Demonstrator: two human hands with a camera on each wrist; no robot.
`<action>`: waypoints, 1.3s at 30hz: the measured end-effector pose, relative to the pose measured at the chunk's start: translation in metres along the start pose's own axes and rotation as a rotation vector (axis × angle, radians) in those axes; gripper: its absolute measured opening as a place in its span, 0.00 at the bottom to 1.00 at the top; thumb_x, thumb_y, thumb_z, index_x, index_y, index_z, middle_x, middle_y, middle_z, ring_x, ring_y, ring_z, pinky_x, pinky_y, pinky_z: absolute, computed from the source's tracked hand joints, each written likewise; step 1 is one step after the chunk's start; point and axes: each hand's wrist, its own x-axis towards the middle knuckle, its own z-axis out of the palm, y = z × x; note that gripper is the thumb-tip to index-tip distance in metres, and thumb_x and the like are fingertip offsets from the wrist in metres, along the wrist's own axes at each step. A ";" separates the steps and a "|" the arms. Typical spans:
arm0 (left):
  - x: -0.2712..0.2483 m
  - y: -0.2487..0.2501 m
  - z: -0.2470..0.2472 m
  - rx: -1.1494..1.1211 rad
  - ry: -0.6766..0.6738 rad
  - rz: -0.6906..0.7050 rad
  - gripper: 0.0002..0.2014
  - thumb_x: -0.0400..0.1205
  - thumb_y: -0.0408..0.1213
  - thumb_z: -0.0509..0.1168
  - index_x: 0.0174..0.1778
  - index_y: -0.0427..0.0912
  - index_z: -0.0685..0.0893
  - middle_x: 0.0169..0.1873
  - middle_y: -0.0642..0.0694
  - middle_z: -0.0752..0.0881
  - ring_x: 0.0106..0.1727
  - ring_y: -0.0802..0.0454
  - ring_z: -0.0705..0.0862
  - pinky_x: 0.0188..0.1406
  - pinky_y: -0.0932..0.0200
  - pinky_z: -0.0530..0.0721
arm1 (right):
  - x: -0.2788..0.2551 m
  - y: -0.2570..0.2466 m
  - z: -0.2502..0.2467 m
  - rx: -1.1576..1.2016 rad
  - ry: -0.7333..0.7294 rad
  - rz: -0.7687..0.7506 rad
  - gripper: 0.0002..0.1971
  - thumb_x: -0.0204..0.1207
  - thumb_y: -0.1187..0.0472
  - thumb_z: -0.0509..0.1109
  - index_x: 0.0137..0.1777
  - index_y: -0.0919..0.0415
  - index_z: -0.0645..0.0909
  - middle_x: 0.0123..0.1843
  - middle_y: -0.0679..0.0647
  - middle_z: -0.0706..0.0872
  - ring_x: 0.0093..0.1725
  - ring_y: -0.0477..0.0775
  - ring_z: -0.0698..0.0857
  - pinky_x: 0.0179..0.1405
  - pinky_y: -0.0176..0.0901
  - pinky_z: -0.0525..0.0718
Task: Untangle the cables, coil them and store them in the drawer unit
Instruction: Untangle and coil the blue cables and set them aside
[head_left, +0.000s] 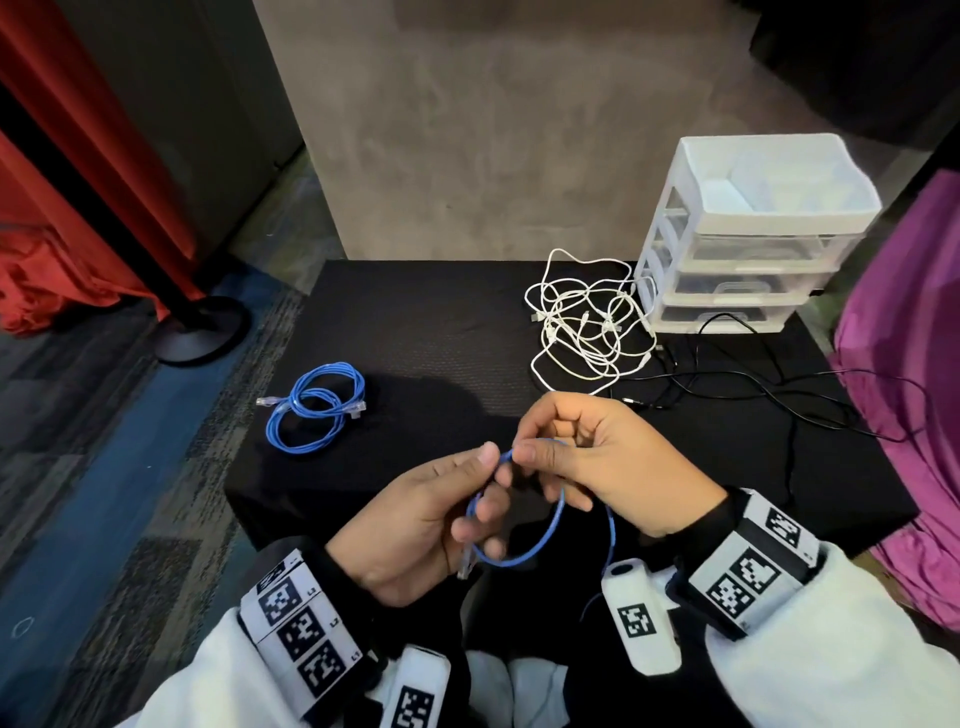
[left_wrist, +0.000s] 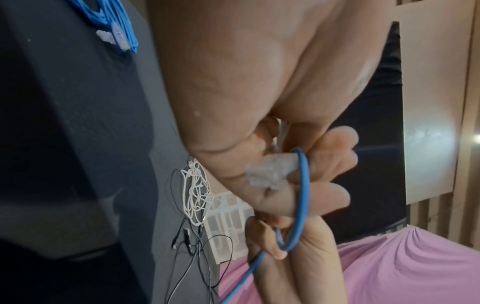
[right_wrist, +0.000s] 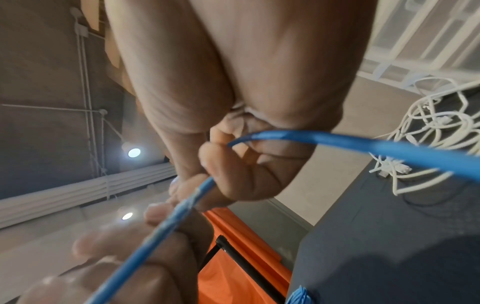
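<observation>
Over the black table, near edge: both hands work one blue cable, lifted clear of the surface.
Left hand (head_left: 415, 525): fingers curled round the blue cable (head_left: 545, 535); thumb and forefinger pinch it at the top of the loop; a clear plug (left_wrist: 270, 170) lies against the curled fingers.
Right hand (head_left: 608, 462): thumb and forefinger clamped on the same cable, tip to tip with the left pinch; remaining fingers curled, the cable passing through the fist.
Blue cable, form: one loop hanging below the two hands, a loose tail running down toward the right wrist.
Coiled blue cable (head_left: 314, 408): lies on the black table (head_left: 441, 322), left side, well apart from the hands; both clear plugs rest beside the coil.
White cables (head_left: 587, 327): tangled heap on the table, far right, just beside the drawer unit.
Black cables (head_left: 753, 395): loose strands spread on the table in front of the drawer unit and toward the right edge.
Drawer unit (head_left: 748, 234): white frame, three clear drawers, all pushed in, open tray on top; stands at the far right corner.
Surroundings: red drape (head_left: 78, 156) at left, pink cloth (head_left: 909, 364) at right.
</observation>
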 end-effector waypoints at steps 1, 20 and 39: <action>0.001 0.002 -0.001 -0.046 0.010 -0.002 0.15 0.91 0.45 0.56 0.45 0.41 0.80 0.28 0.48 0.75 0.19 0.62 0.66 0.27 0.62 0.80 | 0.001 0.005 0.000 0.015 0.021 -0.001 0.07 0.82 0.65 0.75 0.52 0.70 0.83 0.35 0.61 0.86 0.27 0.51 0.81 0.15 0.36 0.71; 0.027 -0.003 -0.022 0.476 0.368 0.450 0.09 0.94 0.39 0.52 0.51 0.41 0.73 0.70 0.45 0.86 0.56 0.38 0.93 0.52 0.40 0.92 | -0.028 0.017 0.030 -0.813 -0.152 -0.145 0.14 0.84 0.53 0.68 0.37 0.56 0.75 0.28 0.49 0.78 0.29 0.52 0.77 0.33 0.49 0.76; -0.001 0.000 -0.003 -0.114 -0.076 0.098 0.07 0.91 0.37 0.55 0.49 0.42 0.75 0.37 0.47 0.71 0.28 0.57 0.63 0.34 0.59 0.76 | -0.005 0.034 -0.012 -0.418 0.232 -0.048 0.11 0.89 0.56 0.68 0.47 0.53 0.89 0.32 0.54 0.82 0.31 0.39 0.76 0.35 0.37 0.73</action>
